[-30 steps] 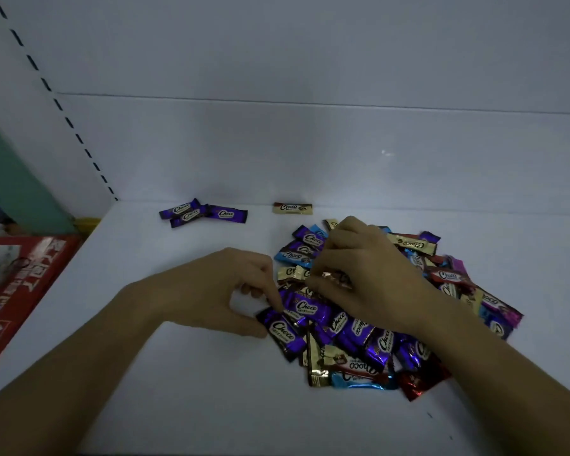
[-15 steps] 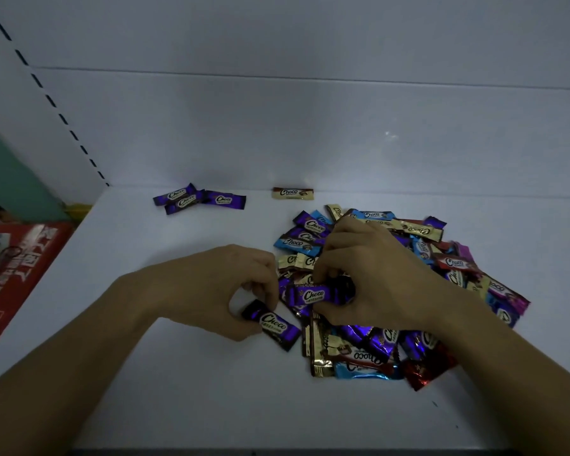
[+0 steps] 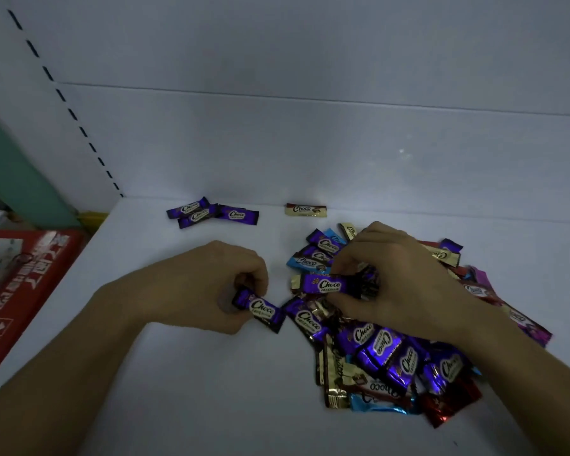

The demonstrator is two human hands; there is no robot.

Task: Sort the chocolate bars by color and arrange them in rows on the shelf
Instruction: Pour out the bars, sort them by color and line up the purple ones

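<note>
Purple bar (image 3: 260,311) pinched by one end in my left hand (image 3: 211,287) slants toward the pile (image 3: 392,353), a second purple bar (image 3: 326,284) sits level in the curled fingers of my right hand (image 3: 405,278), and the purple row (image 3: 213,212) lies at the back left, nearer my left hand.

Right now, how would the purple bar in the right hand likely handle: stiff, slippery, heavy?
The purple bar is probably fairly stiff: it juts level from the right hand without drooping. Its glossy wrapper looks slippery. Likely light, since fingertips alone hold it.

White shelf (image 3: 211,390) bears a chocolate-bar pile (image 3: 382,350) (mixed colours); three purple bars (image 3: 211,212).
</note>
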